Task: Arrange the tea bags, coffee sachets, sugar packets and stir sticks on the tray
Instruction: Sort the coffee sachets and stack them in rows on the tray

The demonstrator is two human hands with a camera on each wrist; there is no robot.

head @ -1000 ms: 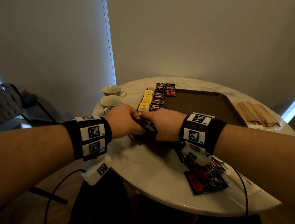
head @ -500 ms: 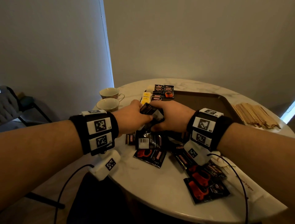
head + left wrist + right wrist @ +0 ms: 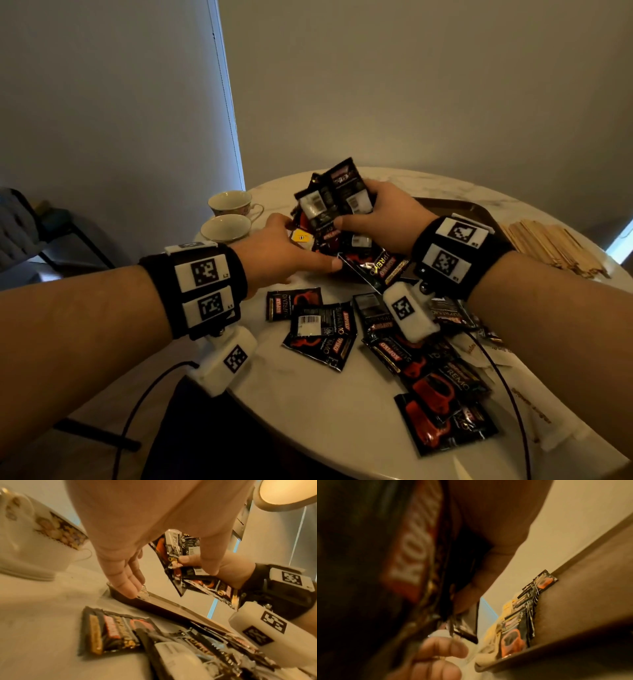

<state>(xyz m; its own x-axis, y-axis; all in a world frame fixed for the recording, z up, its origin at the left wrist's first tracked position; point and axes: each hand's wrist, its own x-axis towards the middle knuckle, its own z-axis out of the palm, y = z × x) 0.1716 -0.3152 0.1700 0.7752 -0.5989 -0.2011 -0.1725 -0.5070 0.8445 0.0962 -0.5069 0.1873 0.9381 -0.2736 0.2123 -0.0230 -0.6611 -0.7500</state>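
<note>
My right hand [image 3: 387, 219] grips a fanned bundle of black coffee sachets [image 3: 335, 202] in the air above the near-left corner of the brown tray [image 3: 479, 209]. My left hand [image 3: 287, 251] lies below it with fingers straight; its fingertips [image 3: 130, 592] touch a sachet edge at the tray rim [image 3: 164, 605]. A yellow tea bag [image 3: 301, 236] shows between the hands. On the tray, a row of sachets and tea bags [image 3: 522, 615] lies along its left side. Loose coffee sachets [image 3: 318, 329] are scattered on the marble table [image 3: 329, 411] near me.
Two teacups [image 3: 227, 214] stand at the table's left edge, close to my left hand. A pile of wooden stir sticks [image 3: 555, 246] lies right of the tray. Pale paper packets [image 3: 496, 356] lie under my right forearm. More sachets [image 3: 445, 421] lie by the near edge.
Both hands gathered sachets on the table, then lifted them together. Now the right hand alone holds the bundle, higher up, and the left hand has let go and stretched toward the tray corner.
</note>
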